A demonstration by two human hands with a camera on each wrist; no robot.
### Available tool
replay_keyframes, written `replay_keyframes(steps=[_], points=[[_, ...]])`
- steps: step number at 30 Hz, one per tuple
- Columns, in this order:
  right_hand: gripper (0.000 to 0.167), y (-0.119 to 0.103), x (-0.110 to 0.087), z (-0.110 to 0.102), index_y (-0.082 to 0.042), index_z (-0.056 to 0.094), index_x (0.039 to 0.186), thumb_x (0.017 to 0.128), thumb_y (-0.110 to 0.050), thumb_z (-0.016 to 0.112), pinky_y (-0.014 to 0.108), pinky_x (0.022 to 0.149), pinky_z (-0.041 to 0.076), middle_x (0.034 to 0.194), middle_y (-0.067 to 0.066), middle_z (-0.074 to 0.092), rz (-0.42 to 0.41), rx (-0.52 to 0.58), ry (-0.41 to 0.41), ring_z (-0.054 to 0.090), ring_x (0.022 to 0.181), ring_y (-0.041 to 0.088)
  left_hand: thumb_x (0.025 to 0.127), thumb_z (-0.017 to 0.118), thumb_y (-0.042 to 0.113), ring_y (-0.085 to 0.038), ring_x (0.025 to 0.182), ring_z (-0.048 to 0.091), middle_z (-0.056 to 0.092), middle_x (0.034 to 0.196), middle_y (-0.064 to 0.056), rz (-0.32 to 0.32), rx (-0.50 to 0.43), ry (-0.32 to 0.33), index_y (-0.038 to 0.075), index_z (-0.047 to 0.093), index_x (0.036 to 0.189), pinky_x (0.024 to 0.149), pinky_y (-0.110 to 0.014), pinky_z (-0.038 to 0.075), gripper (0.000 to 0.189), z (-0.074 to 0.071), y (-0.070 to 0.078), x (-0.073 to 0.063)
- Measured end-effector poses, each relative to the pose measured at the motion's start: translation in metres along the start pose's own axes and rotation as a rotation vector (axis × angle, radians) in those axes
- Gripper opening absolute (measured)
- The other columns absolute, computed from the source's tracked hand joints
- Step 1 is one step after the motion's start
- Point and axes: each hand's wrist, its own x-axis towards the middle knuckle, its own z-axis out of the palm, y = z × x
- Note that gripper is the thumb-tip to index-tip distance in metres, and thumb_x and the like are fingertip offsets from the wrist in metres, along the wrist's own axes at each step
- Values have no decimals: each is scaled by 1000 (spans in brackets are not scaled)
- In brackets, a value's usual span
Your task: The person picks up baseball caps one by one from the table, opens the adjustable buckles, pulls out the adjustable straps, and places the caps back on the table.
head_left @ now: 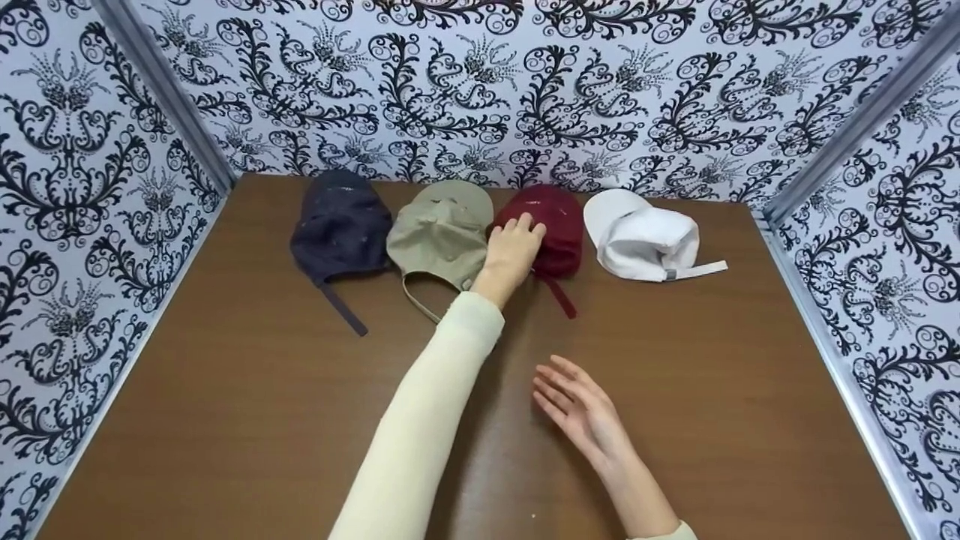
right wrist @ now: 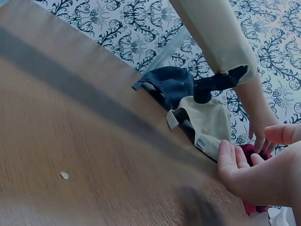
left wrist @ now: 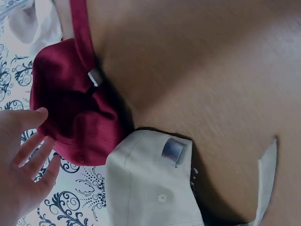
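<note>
Four baseball caps stand in a row at the table's back, so several in all: a navy cap (head_left: 341, 229), a khaki cap (head_left: 442, 236), a dark red cap (head_left: 561, 232) and a white cap (head_left: 660, 236). My left hand (head_left: 516, 246) reaches over the red cap's left side, fingers spread at its crown. Seen from the left wrist, the thumb (left wrist: 41, 114) overlaps the edge of the red cap (left wrist: 87, 125), with loosely bent fingers beside it. Nearer the front, my right hand (head_left: 585, 409) hovers with relaxed fingers, holding nothing.
The brown table (head_left: 712, 397) has patterned panels (head_left: 480, 82) behind it and on both sides, joined by metal frame posts (head_left: 161, 90). Loose straps trail forward from the caps, such as the navy strap (head_left: 345, 311). A small white speck (right wrist: 64, 175) lies on the tabletop.
</note>
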Motion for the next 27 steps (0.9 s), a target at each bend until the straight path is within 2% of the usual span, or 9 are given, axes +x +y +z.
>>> replay_keyframes(steps=[7,12,19,27], points=[[28,-3,-1,-4,-15,57,128,105,-8,42,36,106,50,124,5,64,-13,4,-29,61,120,22,101,43,10,-26,114,60,56,126,-10,17,59,90,11,58,122,89,-38,56,26,11,2,-5],[27,-7,-1,-8,-15,59,124,104,-6,43,36,105,51,122,5,66,-32,15,-11,62,118,22,99,49,9,-26,111,62,59,124,-10,50,59,148,10,58,119,87,-38,56,22,11,5,-6],[28,-9,0,-10,-14,61,121,104,-4,41,37,104,52,120,6,67,-41,23,-1,63,117,23,97,52,12,-25,110,64,62,122,-9,62,-6,214,10,60,114,87,-39,57,19,-4,12,-7],[28,-10,3,-13,-15,62,120,104,-5,41,35,102,52,119,6,67,-45,15,32,63,116,22,95,57,14,-25,102,66,65,108,-6,95,-94,263,14,64,106,83,-37,57,14,-24,20,-8]])
